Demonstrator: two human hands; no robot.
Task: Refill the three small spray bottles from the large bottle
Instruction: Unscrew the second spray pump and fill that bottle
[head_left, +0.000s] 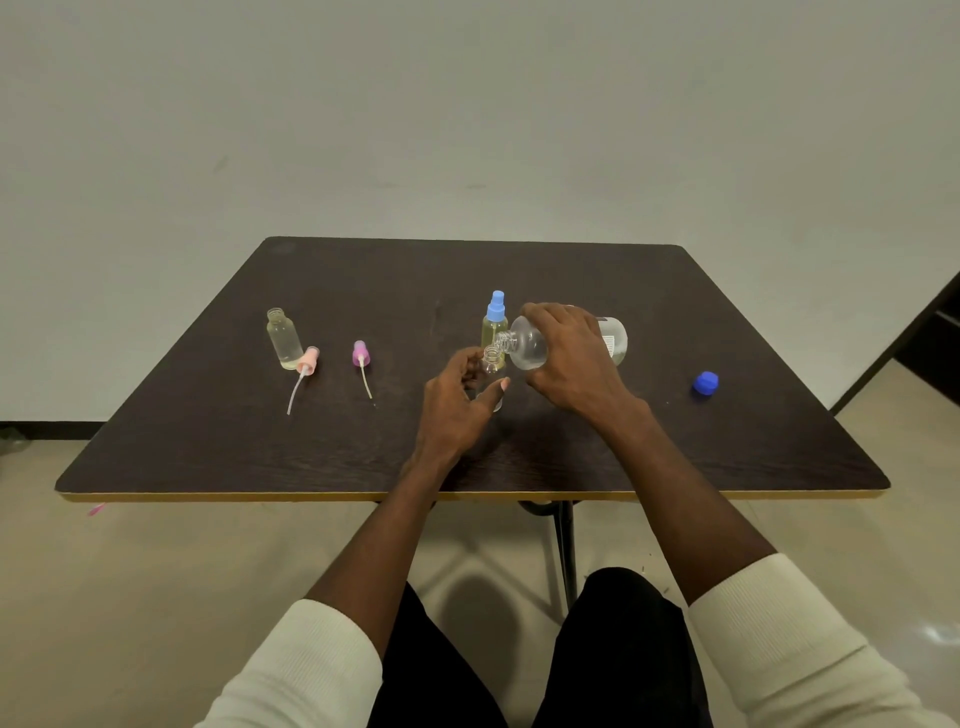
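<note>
right hand (574, 358) grips the large bottle (530, 347), tipped so its mouth meets the open small bottle (492, 364) that the left hand (457, 400) holds upright mid-table. the blue-topped bottle (495, 325) behind looks filled and capped; the uncapped bottle (284, 339) at left seems filled, its pink sprayer (307, 359) off. wide bare table (208, 415) surrounds them, edges well off.

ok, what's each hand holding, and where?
Left hand grips the uncapped small spray bottle around its body. Right hand grips the tilted large bottle around its middle.
</note>
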